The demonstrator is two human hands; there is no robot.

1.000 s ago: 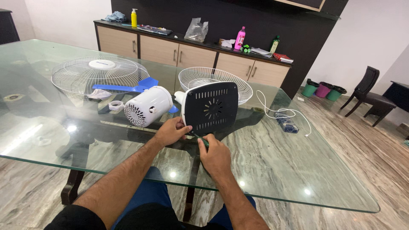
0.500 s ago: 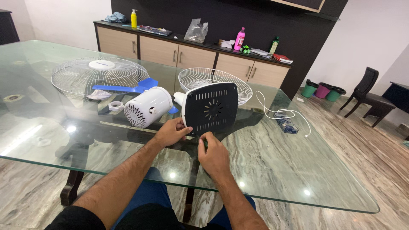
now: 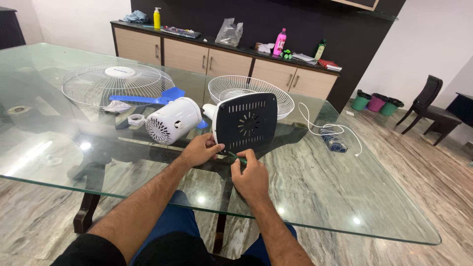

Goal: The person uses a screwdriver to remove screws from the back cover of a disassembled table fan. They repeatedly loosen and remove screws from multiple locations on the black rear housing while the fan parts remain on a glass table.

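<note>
Right now the right hand [image 3: 252,176] is closed in a grip around a small green-handled screwdriver [image 3: 237,157], its fingers curled over the handle. The tool's long axis runs up and to the left from the hand, with the tip aimed at the lower edge of the dark square fan base [image 3: 248,122]; whether the tip actually touches the base is too small to tell. The left hand [image 3: 200,149] sits just to the left of the screwdriver, fingers bent and pressed against the base's lower left corner, steadying it rather than clasping anything whole. Of the two hands, the left is the nearer to the base and in contact with it, while the right lies slightly below and toward the person.

The base stands tilted up on edge on the glass table [image 3: 345,197], its slotted underside facing the camera. Just to its left lies the white motor housing [image 3: 173,119] on its side, with a blue fan blade [image 3: 143,98] behind it. Farther left a wire fan guard [image 3: 84,83] lies flat, and a second guard [image 3: 224,87] sits behind the base. A white power cord [image 3: 315,129] trails off to the right.
</note>
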